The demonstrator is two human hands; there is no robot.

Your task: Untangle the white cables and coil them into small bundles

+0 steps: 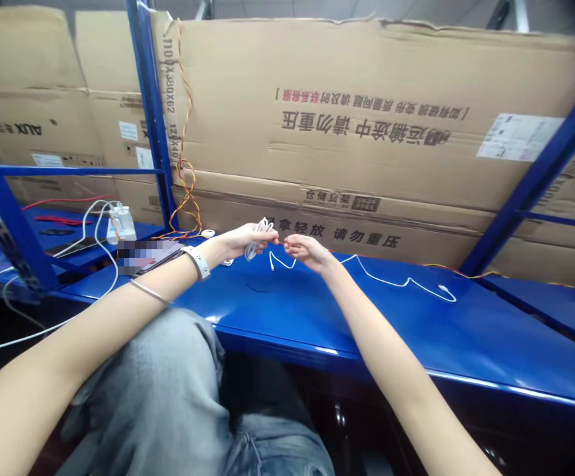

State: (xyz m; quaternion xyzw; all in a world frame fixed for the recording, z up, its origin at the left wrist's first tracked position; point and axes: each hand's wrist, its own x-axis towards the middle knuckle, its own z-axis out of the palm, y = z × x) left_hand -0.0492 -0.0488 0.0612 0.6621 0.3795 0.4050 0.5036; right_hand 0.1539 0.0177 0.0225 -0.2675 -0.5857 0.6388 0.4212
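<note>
White cable (259, 238), light, limp, slippery; coil clamped in left hand (242, 241), at 12 o'clock above blue desk (317, 324). Right hand (307, 252) pinches a length, hands almost touching. Tail lies toward 3 o'clock, ending in plug (446, 291). Best held at coil.

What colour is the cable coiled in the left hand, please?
White cable, clearest in the head view.

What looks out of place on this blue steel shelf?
A loose, twisted red-and-yellow wire dangles down the brown cardboard carton beside the blue steel upright and coils on the shelf. It looks odd because it appears unsecured.
</note>
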